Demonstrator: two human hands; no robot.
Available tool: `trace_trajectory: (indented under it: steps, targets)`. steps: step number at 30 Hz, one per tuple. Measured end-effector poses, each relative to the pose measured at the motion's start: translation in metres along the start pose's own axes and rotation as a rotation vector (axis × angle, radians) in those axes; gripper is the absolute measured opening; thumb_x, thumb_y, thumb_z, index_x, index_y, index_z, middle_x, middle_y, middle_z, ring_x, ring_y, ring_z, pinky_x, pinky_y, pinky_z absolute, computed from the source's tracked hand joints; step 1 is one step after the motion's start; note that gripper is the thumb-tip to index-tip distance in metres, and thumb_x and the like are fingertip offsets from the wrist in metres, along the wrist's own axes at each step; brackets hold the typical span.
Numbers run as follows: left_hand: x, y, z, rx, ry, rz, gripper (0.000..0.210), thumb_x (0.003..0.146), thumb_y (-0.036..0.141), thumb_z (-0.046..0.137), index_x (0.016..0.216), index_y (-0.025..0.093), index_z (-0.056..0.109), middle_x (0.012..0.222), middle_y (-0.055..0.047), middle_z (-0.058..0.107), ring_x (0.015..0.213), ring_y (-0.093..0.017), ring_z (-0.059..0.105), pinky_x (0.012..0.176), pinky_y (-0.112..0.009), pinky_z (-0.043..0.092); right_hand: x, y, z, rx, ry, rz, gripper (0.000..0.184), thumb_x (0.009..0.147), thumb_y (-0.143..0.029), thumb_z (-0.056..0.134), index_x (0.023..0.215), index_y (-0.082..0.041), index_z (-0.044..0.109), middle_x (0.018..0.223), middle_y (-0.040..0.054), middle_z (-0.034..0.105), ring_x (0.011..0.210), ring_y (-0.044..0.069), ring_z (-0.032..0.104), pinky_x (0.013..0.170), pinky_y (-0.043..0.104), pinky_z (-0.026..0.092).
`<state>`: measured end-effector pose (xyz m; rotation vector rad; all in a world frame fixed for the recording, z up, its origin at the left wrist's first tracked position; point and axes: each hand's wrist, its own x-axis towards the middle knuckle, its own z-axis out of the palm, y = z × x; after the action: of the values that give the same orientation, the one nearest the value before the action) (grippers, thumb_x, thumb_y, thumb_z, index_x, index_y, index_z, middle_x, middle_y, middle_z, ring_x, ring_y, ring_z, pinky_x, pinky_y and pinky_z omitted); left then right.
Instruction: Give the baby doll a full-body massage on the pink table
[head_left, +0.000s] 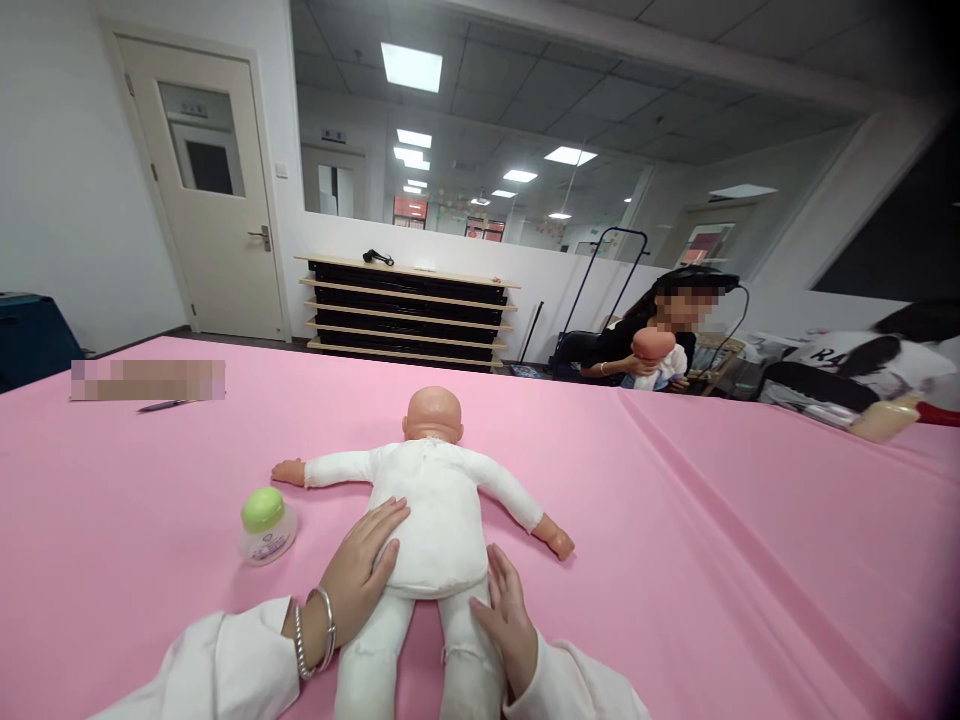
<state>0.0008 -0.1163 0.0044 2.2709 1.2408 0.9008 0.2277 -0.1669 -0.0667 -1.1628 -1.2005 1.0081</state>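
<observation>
At the far left, a dark blue case stands beyond a table covered in pink cloth; next comes a closed cream door. On the cloth's far left side, a slim dark object lies beside a blurred-out patch. Nearer, a clear jar with a green lid sits just left of a doll.

The person's left hand, with 2 silver bracelets at the wrist, lies flat and unclenched on the left of the doll's waist, gripping nothing. Far behind stands a low stack of shelves. The doll lies at the table's middle, its bare head far, its white cloth body flat, its 2 arms spread left and right, its 2 legs pointing near. The right hand rests along its right hip and thigh, thumb apart from the fingers, closed on nothing.

Far right, a person in black holds another doll; beyond, a yellowish bottle is near a person in white.
</observation>
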Motion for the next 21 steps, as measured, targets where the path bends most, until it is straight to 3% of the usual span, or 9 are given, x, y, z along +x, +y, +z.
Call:
trace_trajectory:
  steps: [5, 11, 15, 18, 21]
  targets:
    - [0.031, 0.009, -0.012, 0.051, -0.068, -0.074, 0.055, 0.09, 0.041, 0.03, 0.139, 0.016, 0.027, 0.146, -0.008, 0.023, 0.135, -0.021, 0.017, 0.111, -0.044, 0.019, 0.01, -0.007, 0.002, 0.336, -0.074, 0.166, 0.077, 0.058, -0.045, 0.073, 0.124, -0.021, 0.041, 0.137, 0.015, 0.038, 0.127, 0.031, 0.035, 0.104, 0.051, 0.03]
    - [0.121, 0.026, -0.009, 0.205, 0.018, -0.215, 0.068, 0.086, 0.042, 0.039, 0.14, 0.007, 0.018, 0.147, -0.018, 0.016, 0.135, -0.027, 0.014, 0.11, -0.041, 0.019, 0.009, -0.025, 0.008, 0.422, -0.07, 0.2, 0.065, 0.054, -0.042, 0.072, 0.112, -0.022, 0.052, 0.134, 0.0119, 0.043, 0.126, 0.03, 0.037, 0.103, 0.048, 0.032]
    - [0.171, 0.037, 0.007, 0.298, 0.062, -0.398, 0.073, 0.081, 0.046, 0.044, 0.14, 0.012, 0.019, 0.146, -0.022, 0.013, 0.131, -0.036, 0.024, 0.102, -0.047, 0.028, 0.013, -0.03, 0.005, 0.414, -0.114, 0.156, 0.053, 0.056, -0.037, 0.067, 0.106, -0.024, 0.058, 0.126, 0.0097, 0.052, 0.12, 0.03, 0.045, 0.098, 0.045, 0.039]
    - [0.187, 0.043, 0.019, 0.34, 0.159, -0.434, 0.076, 0.079, 0.051, 0.045, 0.141, 0.017, 0.017, 0.148, -0.019, 0.005, 0.13, -0.039, 0.023, 0.096, -0.05, 0.034, 0.014, -0.033, 0.003, 0.344, -0.135, 0.11, 0.05, 0.059, -0.038, 0.062, 0.106, -0.023, 0.059, 0.123, 0.0085, 0.055, 0.116, 0.029, 0.049, 0.095, 0.046, 0.042]
    - [0.188, 0.043, 0.029, 0.377, 0.22, -0.43, 0.081, 0.076, 0.057, 0.044, 0.141, 0.018, 0.016, 0.149, -0.017, -0.001, 0.13, -0.039, 0.02, 0.092, -0.05, 0.037, 0.013, -0.035, 0.003, 0.443, -0.08, 0.162, 0.049, 0.056, -0.031, 0.064, 0.104, -0.021, 0.06, 0.122, 0.009, 0.056, 0.115, 0.03, 0.05, 0.096, 0.049, 0.04]
